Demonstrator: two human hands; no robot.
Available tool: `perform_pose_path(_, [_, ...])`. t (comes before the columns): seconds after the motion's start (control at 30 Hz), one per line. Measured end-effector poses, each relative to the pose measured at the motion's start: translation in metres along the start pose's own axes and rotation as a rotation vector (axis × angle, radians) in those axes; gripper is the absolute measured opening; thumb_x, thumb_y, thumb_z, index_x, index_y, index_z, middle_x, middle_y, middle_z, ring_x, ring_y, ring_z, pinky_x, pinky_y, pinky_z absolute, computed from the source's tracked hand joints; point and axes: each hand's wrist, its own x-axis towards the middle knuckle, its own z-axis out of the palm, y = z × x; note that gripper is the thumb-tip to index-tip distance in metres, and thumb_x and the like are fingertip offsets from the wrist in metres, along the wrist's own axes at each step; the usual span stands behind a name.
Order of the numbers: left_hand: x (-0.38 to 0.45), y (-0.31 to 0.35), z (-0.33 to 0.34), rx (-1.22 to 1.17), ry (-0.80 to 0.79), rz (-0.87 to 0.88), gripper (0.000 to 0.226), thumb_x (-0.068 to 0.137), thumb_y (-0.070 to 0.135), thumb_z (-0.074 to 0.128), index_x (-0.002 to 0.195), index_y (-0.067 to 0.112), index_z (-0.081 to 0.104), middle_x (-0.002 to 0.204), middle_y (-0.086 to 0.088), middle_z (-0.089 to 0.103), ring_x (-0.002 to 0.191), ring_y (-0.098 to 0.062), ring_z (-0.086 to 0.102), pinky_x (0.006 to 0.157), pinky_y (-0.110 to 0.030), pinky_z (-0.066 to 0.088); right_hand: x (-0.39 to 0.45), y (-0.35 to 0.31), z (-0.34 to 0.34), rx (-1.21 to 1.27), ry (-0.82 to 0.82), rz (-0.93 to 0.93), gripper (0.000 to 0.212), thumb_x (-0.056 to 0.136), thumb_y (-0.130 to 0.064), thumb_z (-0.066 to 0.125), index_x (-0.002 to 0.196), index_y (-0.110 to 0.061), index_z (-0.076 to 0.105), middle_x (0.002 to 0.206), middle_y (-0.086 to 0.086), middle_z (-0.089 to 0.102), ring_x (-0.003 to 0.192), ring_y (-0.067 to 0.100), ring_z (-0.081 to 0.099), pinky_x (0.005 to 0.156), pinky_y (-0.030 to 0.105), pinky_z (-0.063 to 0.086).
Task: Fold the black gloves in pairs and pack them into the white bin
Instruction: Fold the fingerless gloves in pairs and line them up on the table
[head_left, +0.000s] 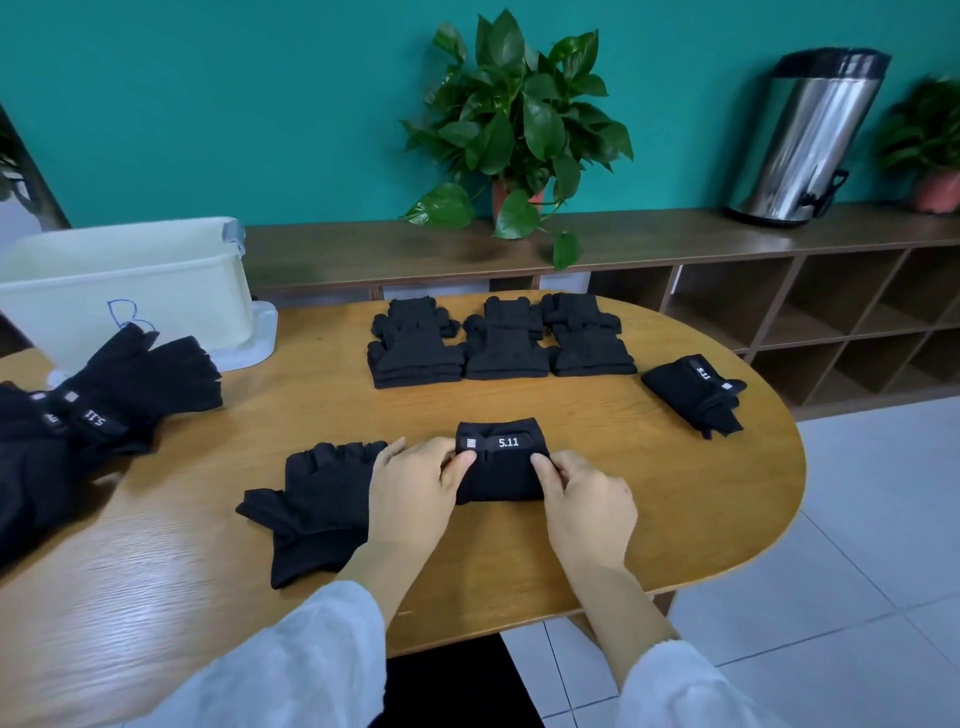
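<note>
Teal wall, low wooden shelf unit behind with a potted plant (511, 124) and a steel pedal bin (810, 140) on top; oval wood worktop (597, 415) in front. Person in pale sleeves stands at the near edge. Both hands are on a folded black glove bundle (498, 467) at centre front, wrist strap marked 5.11 facing up: left hand (415, 488) pinches its left edge, right hand (582, 499) pinches its right edge, thumbs on top near the strap. Flat unfolded fingerless glove (317, 509) lies just left of the bundle, partly under the left wrist. Six stacks of folded gloves (498, 343) sit in two rows further back, touching each other. One loose folded pair (696, 395) off to the right, apart from the stacks. Pile of unfolded gloves (104, 405) at far left. White bin (130, 291) at the back left corner; interior is out of sight, so I cannot tell what's packed. Handling guess: soft knit, light, floppy, no breakage risk; a fold will spring open if let go, so pinch across both layers at the edges or clamp the whole bundle flat from top and bottom. The strap looks the stiffest part and the best grip point. Packing looks some way from finished.
</note>
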Motion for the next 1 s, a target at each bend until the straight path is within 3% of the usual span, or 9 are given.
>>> perform_pose_path(0.1, [0.003, -0.002, 0.009, 0.046, 0.028, -0.035, 0.018, 0.09, 0.031, 0.069, 0.084, 0.014, 0.073, 0.06, 0.009, 0.063, 0.057, -0.013, 0.059, 0.109, -0.039, 0.035, 0.005, -0.002, 0.012, -0.05, 0.128, -0.012, 0.024, 0.083, -0.033, 0.076, 0.068, -0.017, 0.068, 0.045, -0.003, 0.054, 0.042, 0.012, 0.03, 0.053, 0.026, 0.037])
perform_pose_path(0.27, [0.006, -0.005, 0.019, 0.089, 0.014, -0.09, 0.02, 0.09, 0.033, 0.069, 0.08, 0.015, 0.071, 0.061, 0.007, 0.066, 0.058, -0.014, 0.062, 0.107, -0.037, 0.039, 0.01, -0.003, 0.02, -0.156, 0.187, -0.086, 0.028, 0.065, -0.025, 0.09, 0.059, -0.016, 0.065, 0.044, -0.004, 0.052, 0.039, 0.012, 0.026, 0.049, 0.022, 0.032])
perform_pose_path(0.37, [0.005, -0.002, 0.014, 0.048, -0.031, -0.147, 0.024, 0.091, 0.038, 0.065, 0.082, 0.016, 0.07, 0.07, 0.005, 0.067, 0.066, -0.016, 0.063, 0.08, -0.034, 0.053, 0.012, -0.002, 0.024, -0.164, 0.149, -0.091, 0.027, 0.067, -0.026, 0.089, 0.061, -0.015, 0.065, 0.046, -0.004, 0.053, 0.037, 0.016, 0.041, 0.049, 0.023, 0.032])
perform_pose_path(0.43, [0.004, 0.0, 0.009, 0.038, -0.061, -0.174, 0.028, 0.094, 0.043, 0.058, 0.087, 0.018, 0.07, 0.077, 0.006, 0.065, 0.071, -0.015, 0.061, 0.064, -0.031, 0.051, 0.011, -0.003, 0.021, -0.135, 0.128, -0.075, 0.021, 0.076, -0.031, 0.082, 0.071, -0.015, 0.07, 0.055, -0.004, 0.06, 0.046, 0.017, 0.052, 0.052, 0.024, 0.035])
perform_pose_path(0.57, [0.004, -0.002, -0.005, 0.032, -0.065, -0.141, 0.033, 0.098, 0.041, 0.051, 0.109, 0.016, 0.069, 0.095, 0.003, 0.067, 0.089, -0.015, 0.061, 0.073, -0.028, 0.05, 0.013, -0.003, -0.001, -0.074, -0.003, 0.043, 0.037, 0.095, -0.048, 0.053, 0.108, -0.018, 0.07, 0.089, -0.005, 0.07, 0.076, 0.016, 0.064, 0.068, 0.03, 0.05])
perform_pose_path(0.7, [-0.004, 0.001, -0.012, 0.054, -0.084, -0.095, 0.045, 0.1, 0.037, 0.046, 0.131, 0.009, 0.06, 0.129, -0.005, 0.062, 0.122, -0.022, 0.055, 0.095, -0.032, 0.047, 0.019, 0.004, -0.015, -0.128, 0.097, -0.36, 0.033, 0.092, -0.035, 0.052, 0.107, -0.012, 0.071, 0.095, -0.001, 0.072, 0.084, 0.017, 0.067, 0.069, 0.03, 0.052])
perform_pose_path(0.8, [-0.02, 0.011, -0.013, 0.109, -0.062, 0.073, 0.041, 0.095, 0.028, 0.055, 0.128, 0.004, 0.062, 0.132, -0.012, 0.061, 0.122, -0.026, 0.058, 0.097, -0.031, 0.046, 0.027, 0.01, -0.01, -0.211, -0.036, -0.678, 0.032, 0.088, -0.016, 0.067, 0.119, -0.009, 0.067, 0.118, 0.006, 0.068, 0.107, 0.022, 0.066, 0.087, 0.035, 0.052])
perform_pose_path(0.9, [-0.035, 0.025, -0.006, 0.233, -0.197, 0.213, 0.048, 0.089, 0.027, 0.065, 0.131, 0.003, 0.059, 0.138, -0.013, 0.056, 0.128, -0.024, 0.054, 0.099, -0.027, 0.042, 0.034, 0.016, 0.001, -0.328, -0.182, -0.817, 0.045, 0.085, -0.014, 0.07, 0.128, -0.007, 0.061, 0.134, 0.011, 0.06, 0.125, 0.023, 0.056, 0.105, 0.04, 0.044])
perform_pose_path(1.0, [-0.044, 0.031, 0.004, 0.328, -0.335, 0.159, 0.049, 0.097, 0.034, 0.047, 0.134, 0.002, 0.056, 0.144, -0.011, 0.048, 0.136, -0.02, 0.042, 0.1, -0.028, 0.044, 0.032, 0.02, 0.01, -0.414, -0.247, -0.839, 0.042, 0.091, -0.022, 0.051, 0.13, -0.009, 0.061, 0.133, 0.008, 0.061, 0.127, 0.019, 0.055, 0.105, 0.037, 0.042])
